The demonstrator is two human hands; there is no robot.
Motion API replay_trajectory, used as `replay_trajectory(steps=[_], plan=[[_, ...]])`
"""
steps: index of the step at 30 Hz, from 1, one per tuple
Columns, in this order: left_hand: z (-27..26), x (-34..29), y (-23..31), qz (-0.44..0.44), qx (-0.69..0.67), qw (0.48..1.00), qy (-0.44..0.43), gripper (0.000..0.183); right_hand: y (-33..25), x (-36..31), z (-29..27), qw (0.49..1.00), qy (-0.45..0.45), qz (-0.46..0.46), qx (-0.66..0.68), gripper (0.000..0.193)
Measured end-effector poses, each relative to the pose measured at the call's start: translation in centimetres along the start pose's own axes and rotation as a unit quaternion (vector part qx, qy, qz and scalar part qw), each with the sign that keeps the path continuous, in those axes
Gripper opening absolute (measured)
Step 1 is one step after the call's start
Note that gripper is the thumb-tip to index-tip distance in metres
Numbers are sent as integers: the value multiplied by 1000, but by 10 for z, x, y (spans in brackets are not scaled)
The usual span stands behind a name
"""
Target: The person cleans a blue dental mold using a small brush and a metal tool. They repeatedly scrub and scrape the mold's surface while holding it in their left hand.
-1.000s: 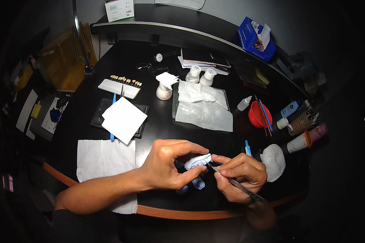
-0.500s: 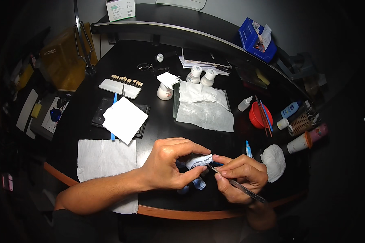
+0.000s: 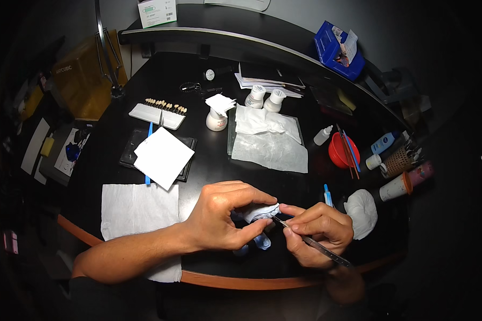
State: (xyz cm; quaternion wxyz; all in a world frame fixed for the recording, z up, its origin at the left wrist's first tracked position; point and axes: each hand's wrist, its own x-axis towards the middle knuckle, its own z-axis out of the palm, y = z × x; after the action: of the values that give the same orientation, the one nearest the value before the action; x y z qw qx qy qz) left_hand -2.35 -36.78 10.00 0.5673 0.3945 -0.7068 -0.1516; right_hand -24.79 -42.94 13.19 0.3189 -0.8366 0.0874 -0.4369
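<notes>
Between the thumb and fingers of my left hand (image 3: pixel 217 211) is a small pale blue-white piece that looks like a dental plaster model (image 3: pixel 258 212). My right hand (image 3: pixel 320 232) is closed pen-like around a slim dark metal hand tool (image 3: pixel 326 252) with small holes along its handle. The tool's tip meets the near right edge of the model; its exact shape is too small to make out. One right fingertip rests close to the model's right end. Below my left fingers, blue-white pieces (image 3: pixel 262 242) lie on the black table, partly hidden.
White sheets (image 3: pixel 166 158) and a paper towel (image 3: pixel 139 208) lie left, below a tooth shade guide (image 3: pixel 158 114). White bottles (image 3: pixel 216 122) stand behind a tissue-covered slab (image 3: pixel 270 152). Rightward are a red bowl (image 3: pixel 340 152) with brushes, a blue pen (image 3: pixel 328 196) and crumpled tissue (image 3: pixel 361 214).
The view has shifted very slightly. Both hands keep their grips, and the tool's tip stays at the model's edge with hardly any visible movement.
</notes>
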Motion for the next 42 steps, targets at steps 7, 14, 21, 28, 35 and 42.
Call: replay_trajectory(steps=[7, 14, 21, 28, 35, 42], plan=[[0, 1, -1, -9, 2, 1000, -8, 30, 2, 0, 0, 1000, 2, 3, 2, 15], [-1, 0, 0, -9, 0, 1000, -7, 30, 2, -1, -1, 1000, -2, 3, 7, 15], [0, 1, 0, -13, -8, 1000, -10, 30, 2, -1, -1, 1000, -5, -1, 12, 15], [-1, 0, -1, -17, -6, 1000, -15, 30, 2, 0, -1, 1000, -17, 1, 5, 15], [0, 0, 0, -21, -7, 1000, -15, 30, 1, 0, 1, 1000, 5, 14, 5, 16], [0, 0, 0, -19, -5, 1000, -15, 31, 0, 1, -2, 1000, -15, 9, 1, 15]])
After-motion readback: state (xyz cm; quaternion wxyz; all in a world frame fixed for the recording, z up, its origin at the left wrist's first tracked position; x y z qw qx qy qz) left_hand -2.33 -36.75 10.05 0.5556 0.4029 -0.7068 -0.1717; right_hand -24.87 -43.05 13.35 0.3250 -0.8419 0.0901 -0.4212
